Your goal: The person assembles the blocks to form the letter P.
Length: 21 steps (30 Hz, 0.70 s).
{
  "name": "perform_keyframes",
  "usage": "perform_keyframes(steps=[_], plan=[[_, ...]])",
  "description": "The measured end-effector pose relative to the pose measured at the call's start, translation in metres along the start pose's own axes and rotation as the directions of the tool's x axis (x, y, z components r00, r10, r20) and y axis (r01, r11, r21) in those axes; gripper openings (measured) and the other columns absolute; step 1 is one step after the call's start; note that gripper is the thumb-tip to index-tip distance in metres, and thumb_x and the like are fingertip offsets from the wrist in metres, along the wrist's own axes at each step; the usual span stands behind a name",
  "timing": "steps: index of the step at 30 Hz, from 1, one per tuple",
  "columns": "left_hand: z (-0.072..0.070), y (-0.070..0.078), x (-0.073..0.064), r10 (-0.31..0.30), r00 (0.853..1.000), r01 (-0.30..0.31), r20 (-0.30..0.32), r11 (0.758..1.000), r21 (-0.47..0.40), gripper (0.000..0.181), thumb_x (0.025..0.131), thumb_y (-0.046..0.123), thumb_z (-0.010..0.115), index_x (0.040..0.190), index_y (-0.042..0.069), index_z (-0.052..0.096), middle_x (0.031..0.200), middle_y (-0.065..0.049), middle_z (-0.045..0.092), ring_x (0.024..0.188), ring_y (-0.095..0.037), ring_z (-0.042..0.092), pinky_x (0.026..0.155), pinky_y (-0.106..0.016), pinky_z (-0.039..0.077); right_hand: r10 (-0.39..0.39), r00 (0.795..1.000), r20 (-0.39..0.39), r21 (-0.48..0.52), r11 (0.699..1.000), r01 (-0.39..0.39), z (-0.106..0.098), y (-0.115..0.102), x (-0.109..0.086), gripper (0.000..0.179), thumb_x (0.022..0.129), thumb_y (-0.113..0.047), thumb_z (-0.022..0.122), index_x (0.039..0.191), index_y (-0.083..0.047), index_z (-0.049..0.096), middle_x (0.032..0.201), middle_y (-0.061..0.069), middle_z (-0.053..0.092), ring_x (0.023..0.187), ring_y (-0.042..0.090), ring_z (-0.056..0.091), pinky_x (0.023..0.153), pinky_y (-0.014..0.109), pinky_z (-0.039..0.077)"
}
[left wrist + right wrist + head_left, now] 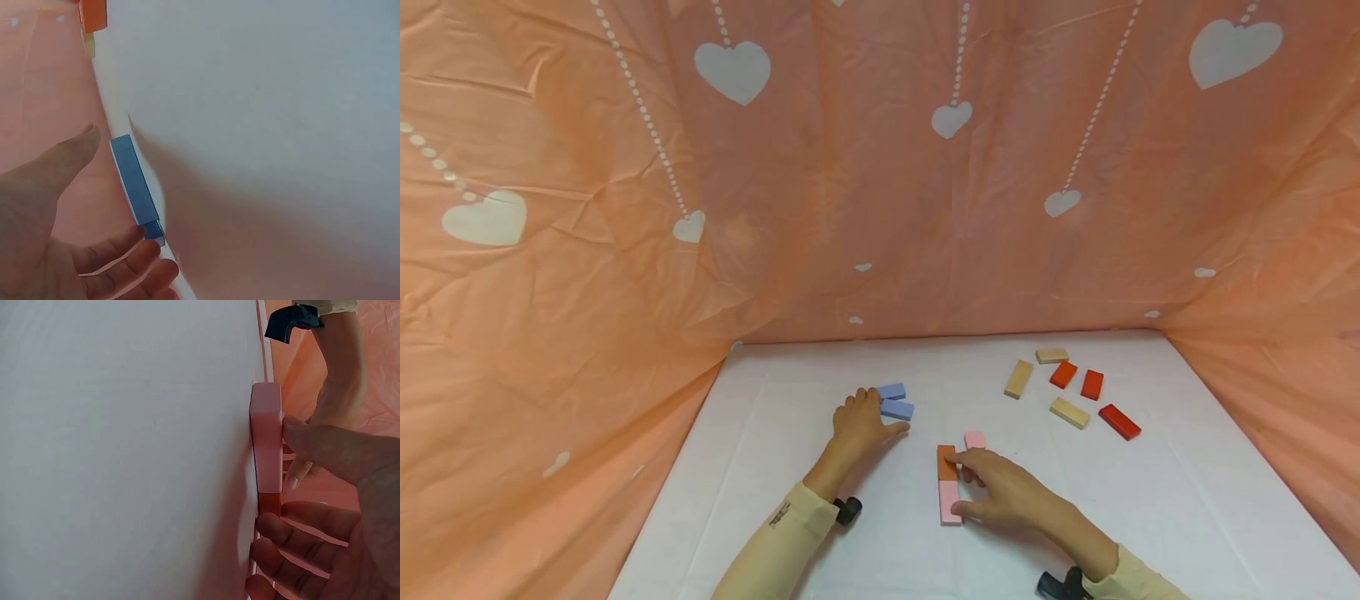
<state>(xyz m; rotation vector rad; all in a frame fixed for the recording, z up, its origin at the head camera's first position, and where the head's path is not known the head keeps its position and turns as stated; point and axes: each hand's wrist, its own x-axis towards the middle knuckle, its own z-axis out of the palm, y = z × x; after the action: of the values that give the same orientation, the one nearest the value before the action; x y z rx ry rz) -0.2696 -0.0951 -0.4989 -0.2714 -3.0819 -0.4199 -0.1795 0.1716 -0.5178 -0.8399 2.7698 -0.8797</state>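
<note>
While loose left hand partly hides blue blocks, unclenched right hand overlaps far pink block.

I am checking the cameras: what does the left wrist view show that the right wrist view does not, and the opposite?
Only the left wrist view: two blue blocks and what looks like a tan block.
Only the right wrist view: a pink block touched by the right hand, the left sleeve and a black wrist device.
Both: the left hand, an orange block, the white table and peach cloth.
</note>
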Motion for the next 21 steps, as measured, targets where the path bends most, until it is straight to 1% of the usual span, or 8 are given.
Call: perform_keyframes(steps=[5, 10, 15, 21], plan=[[0.002, 0.002, 0.002, -0.009, 1.0, 0.009, 0.001, 1.0, -0.005, 0.088, 0.087, 0.062, 0.083, 0.137, -0.007, 0.058, 0.122, -0.02, 0.065, 0.111, -0.038, 0.064, 0.093, -0.053, 0.055, 0.012, 1.0, 0.009, 0.008, 1.0, -0.012, 0.001, 0.0, 0.0, 0.073, 0.087, -0.046, 0.089, 0.144, -0.006, 0.064, 0.103, -0.01, 0.058, 0.094, 0.007, 0.053, 0.083, 0.033, 0.049], [0.004, 0.005, 0.002, -0.023, 1.0, 0.023, 0.009, 1.0, -0.006, 0.093, 0.087, 0.063, 0.082, 0.141, -0.007, 0.056, 0.127, -0.022, 0.064, 0.116, -0.04, 0.064, 0.096, -0.055, 0.055, 0.034, 0.999, 0.017, -0.006, 0.999, -0.034, 0.002, 0.0, 0.0, 0.074, 0.088, -0.048, 0.088, 0.145, -0.009, 0.063, 0.105, -0.012, 0.058, 0.095, 0.006, 0.053, 0.084, 0.034, 0.05], [0.005, 0.009, 0.003, -0.025, 1.0, 0.025, -0.011, 1.0, 0.0, 0.094, 0.086, 0.063, 0.083, 0.141, -0.008, 0.055, 0.127, -0.024, 0.065, 0.115, -0.041, 0.064, 0.096, -0.055, 0.055, 0.031, 0.999, 0.008, -0.016, 0.999, -0.031, 0.002, 0.0, -0.001, 0.072, 0.088, -0.046, 0.088, 0.144, -0.009, 0.064, 0.104, -0.012, 0.058, 0.095, 0.006, 0.053, 0.085, 0.034, 0.05], [0.006, 0.013, 0.005, -0.028, 0.999, 0.028, -0.02, 1.0, 0.006, 0.091, 0.087, 0.059, 0.084, 0.14, -0.008, 0.055, 0.125, -0.024, 0.065, 0.115, -0.041, 0.063, 0.095, -0.055, 0.054, 0.028, 1.0, 0.012, 0.004, 1.0, -0.028, 0.001, 0.0, -0.001, 0.073, 0.088, -0.047, 0.088, 0.144, -0.007, 0.063, 0.104, -0.011, 0.058, 0.095, 0.007, 0.053, 0.084, 0.034, 0.05]])
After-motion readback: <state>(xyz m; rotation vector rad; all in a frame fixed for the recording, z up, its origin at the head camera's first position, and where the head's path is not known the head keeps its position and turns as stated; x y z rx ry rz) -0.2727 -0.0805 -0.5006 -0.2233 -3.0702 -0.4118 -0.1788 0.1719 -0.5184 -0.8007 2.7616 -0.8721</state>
